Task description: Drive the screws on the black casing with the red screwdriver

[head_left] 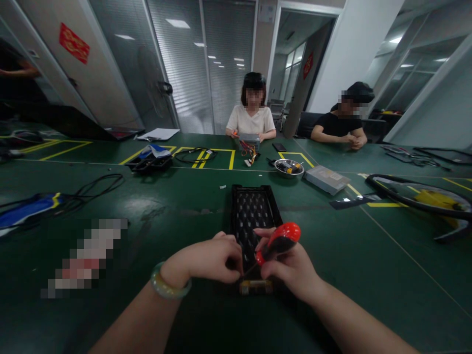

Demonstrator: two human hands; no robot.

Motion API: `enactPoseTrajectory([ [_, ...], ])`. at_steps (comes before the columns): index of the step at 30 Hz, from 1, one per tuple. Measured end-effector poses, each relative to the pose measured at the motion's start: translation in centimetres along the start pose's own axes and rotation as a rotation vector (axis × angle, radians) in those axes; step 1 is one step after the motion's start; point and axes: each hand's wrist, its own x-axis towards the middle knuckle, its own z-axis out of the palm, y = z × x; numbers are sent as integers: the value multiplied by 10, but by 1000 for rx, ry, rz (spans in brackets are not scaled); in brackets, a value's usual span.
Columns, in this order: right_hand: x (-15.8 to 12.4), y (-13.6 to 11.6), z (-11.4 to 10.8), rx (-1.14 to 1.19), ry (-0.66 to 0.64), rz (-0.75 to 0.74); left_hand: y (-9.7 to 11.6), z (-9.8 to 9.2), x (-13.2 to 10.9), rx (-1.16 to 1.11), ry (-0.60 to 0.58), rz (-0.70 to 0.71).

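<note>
A long black perforated metal case (254, 211) lies lengthwise on the green table (177, 211) straight ahead of me. My right hand (287, 265) is closed around a screwdriver with a red and black handle (278, 241), its shaft slanting down to the left toward the near end of the case. My left hand (206, 258), with a pale green bangle on the wrist, is pinched shut beside the screwdriver tip at the case's near left edge. What its fingers pinch is too small to name.
A steel bowl with tools (288, 168), a grey drive unit (326, 179) and a black ring-shaped item (420, 194) sit far right. Cables (99, 184) and a black tray (149, 162) lie far left. Two people sit across the table, one handling a wired box (248, 142).
</note>
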Motion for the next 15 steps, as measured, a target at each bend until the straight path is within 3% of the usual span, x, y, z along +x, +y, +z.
enactPoseTrajectory([
  [8, 0, 5, -7, -101, -53, -140, 1, -2, 1, -13, -6, 10],
  [15, -3, -8, -11, -122, -164, -41, 3, -4, 0, 4, -6, 27],
])
